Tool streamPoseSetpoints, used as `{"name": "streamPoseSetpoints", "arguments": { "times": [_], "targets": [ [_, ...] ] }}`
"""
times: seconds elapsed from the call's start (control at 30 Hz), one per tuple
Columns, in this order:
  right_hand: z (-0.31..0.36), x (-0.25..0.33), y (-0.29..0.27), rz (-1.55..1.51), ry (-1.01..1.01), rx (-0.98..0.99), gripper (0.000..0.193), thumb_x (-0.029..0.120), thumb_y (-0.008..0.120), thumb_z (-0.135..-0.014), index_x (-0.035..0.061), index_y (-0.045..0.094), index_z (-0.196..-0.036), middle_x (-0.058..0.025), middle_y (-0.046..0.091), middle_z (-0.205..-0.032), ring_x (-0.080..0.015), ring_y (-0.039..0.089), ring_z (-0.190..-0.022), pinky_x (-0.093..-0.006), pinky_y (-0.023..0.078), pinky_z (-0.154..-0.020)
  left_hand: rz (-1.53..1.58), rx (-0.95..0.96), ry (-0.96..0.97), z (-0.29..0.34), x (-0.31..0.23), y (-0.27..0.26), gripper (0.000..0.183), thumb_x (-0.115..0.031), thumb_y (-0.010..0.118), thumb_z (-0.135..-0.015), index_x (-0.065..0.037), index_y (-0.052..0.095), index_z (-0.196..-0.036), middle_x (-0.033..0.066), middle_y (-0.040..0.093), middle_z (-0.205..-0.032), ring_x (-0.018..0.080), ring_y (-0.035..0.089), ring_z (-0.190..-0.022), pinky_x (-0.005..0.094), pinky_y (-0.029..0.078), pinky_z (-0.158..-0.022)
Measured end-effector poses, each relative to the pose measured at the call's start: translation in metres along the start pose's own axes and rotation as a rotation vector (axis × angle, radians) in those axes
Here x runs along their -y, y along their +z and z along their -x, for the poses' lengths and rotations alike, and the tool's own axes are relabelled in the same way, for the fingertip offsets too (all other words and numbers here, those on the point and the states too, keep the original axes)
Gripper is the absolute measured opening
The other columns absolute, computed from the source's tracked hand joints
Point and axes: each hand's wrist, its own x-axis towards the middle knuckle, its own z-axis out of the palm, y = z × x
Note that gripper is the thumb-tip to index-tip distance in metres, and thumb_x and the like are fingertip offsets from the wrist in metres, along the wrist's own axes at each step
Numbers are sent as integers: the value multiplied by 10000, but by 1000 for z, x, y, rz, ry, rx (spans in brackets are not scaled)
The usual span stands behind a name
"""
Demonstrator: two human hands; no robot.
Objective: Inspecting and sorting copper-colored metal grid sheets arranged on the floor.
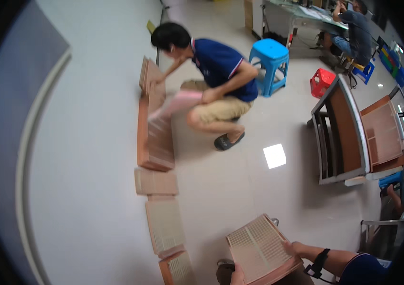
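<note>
A stack of copper-coloured panels [261, 247], like circuit board sheets with a pale grid of small cells, lies tilted at the lower middle, over my knees. My left hand [237, 275] grips its near left edge, with only the thumb side showing. On the right edge my right hand [298, 249] is closed, thumb on top and fingers hidden beneath. A black strap with a cable circles my right wrist.
Similar panel stacks [165, 225] line the wall at left. A crouching person [221, 71] holds a pink sheet [183, 100] over a long stack [157, 152]. Blue stool [269, 66], red stool [322, 82] and metal cart [342, 135] stand right; another person [356, 35] sits behind.
</note>
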Motion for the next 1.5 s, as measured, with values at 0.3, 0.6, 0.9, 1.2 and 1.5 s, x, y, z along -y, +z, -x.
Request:
{"name": "streamPoseSetpoints", "arguments": {
  "times": [0.3, 0.6, 0.9, 1.2, 1.5],
  "targets": [
    [157, 103, -161, -299, -53, 8, 725, 526, 346, -941, -152, 517, -1133, -215, 589, -1094, -244, 546, -1024, -341, 416, -896, -345, 5, -61, 88, -122, 119, 720, -576, 255, -940, 53, 566, -1106, 99, 629, -1011, 209, 590, -901, 292, 461, -784],
    [102, 151, -308, -607, -379, -94, 597, 444, 324, -968, -83, 532, -1156, -155, 600, -1048, -195, 538, -1006, -343, 428, -866, -466, 338, 125, 68, -241, 267, 687, -555, 256, -951, 27, 604, -1062, 63, 643, -903, 165, 584, -754, 278, 462, -693],
    [71, 253, -468, -744, -22, -239, 644, 469, 359, -961, -120, 530, -1159, -230, 559, -1170, -267, 529, -1086, -350, 401, -917, -683, 290, 78, 86, -429, 438, 619, -566, 248, -947, -51, 554, -789, 27, 490, -577, 166, 476, -475, 325, 365, -434],
    [96, 383, -683, -949, -69, -69, 612, 455, 339, -971, -99, 547, -1127, -187, 598, -1101, -231, 568, -1008, -347, 438, -879, -819, 157, 361, 101, -570, 617, 645, -511, 230, -968, 18, 539, -1172, 77, 621, -1068, 211, 601, -962, 318, 475, -788],
    [22, 476, -863, -834, -227, -146, 547, 414, 357, -975, -59, 486, -1218, -146, 577, -1161, -243, 541, -1061, -367, 407, -923, -464, 435, 199, 83, -697, 790, 645, -517, 227, -967, -7, 616, -1035, 47, 641, -872, 148, 585, -776, 288, 477, -747]
  ]
}}
